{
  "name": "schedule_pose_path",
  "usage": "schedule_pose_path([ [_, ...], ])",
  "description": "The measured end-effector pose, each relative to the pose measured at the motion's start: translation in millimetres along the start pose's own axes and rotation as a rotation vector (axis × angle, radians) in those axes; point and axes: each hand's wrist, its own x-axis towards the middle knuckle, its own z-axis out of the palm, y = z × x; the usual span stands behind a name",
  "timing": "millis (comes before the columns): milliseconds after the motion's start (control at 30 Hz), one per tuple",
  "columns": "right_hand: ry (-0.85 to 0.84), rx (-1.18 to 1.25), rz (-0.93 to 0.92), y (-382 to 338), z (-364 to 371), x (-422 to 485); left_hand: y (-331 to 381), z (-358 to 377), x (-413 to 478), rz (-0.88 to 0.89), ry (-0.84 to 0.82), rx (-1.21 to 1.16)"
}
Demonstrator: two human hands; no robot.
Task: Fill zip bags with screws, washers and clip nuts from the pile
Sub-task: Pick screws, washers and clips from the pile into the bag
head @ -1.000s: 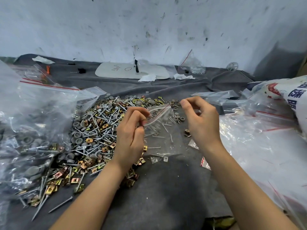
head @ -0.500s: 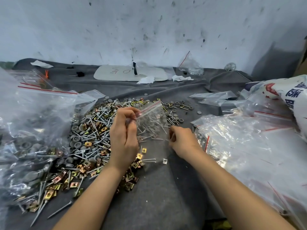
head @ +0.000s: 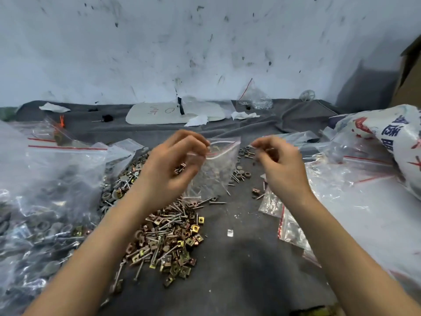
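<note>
A small clear zip bag [head: 218, 169] with a red strip at its mouth hangs over the grey cloth. My left hand [head: 168, 165] pinches its top left corner, and a few thin screws show inside. My right hand [head: 280, 165] hovers just right of the bag's mouth, apart from the bag, thumb and forefinger pinched on what looks like a small pale part; the blur hides what it is. The pile of screws, washers and gold clip nuts [head: 168, 236] spreads below and left of the bag, partly hidden by my left forearm.
Big clear bags of parts [head: 57, 190] crowd the left side. Flat zip bags [head: 353, 201] and a printed white sack [head: 391, 137] fill the right. Small empty zip bags [head: 273, 204] lie under my right wrist. Loose grey washers [head: 241, 173] lie behind the bag.
My right hand has risen from the cloth beside the right-hand bags to the level of the bag's mouth. My left hand lifted the bag slightly and shifted right.
</note>
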Motion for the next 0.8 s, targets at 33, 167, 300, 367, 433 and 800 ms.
schedule_pose_path([
  [33,0.019,0.055,-0.054,-13.1,-7.6,0.8,0.9,-6.8,5.0,-0.056,-0.075,-0.026],
  [167,-0.125,0.091,-0.201,-61.1,-18.3,2.8,2.3,-21.9,18.4,-0.163,-0.238,-0.045],
  [300,-0.302,-0.078,-0.263,-96.6,-14.1,13.3,5.8,-45.6,32.5,-0.189,-0.276,-0.159],
  [367,-0.355,-0.174,-0.296,-107.4,-13.4,17.6,10.5,-54.3,37.1,-0.178,-0.311,-0.183],
  [433,-0.377,-0.258,-0.341,-117.0,-13.1,20.2,14.8,-57.4,36.8,-0.177,-0.35,-0.202],
  [800,-0.744,-0.467,-0.312,-125.8,-1.8,32.6,1.2,-63.0,26.1,-0.177,-0.385,-0.259],
])
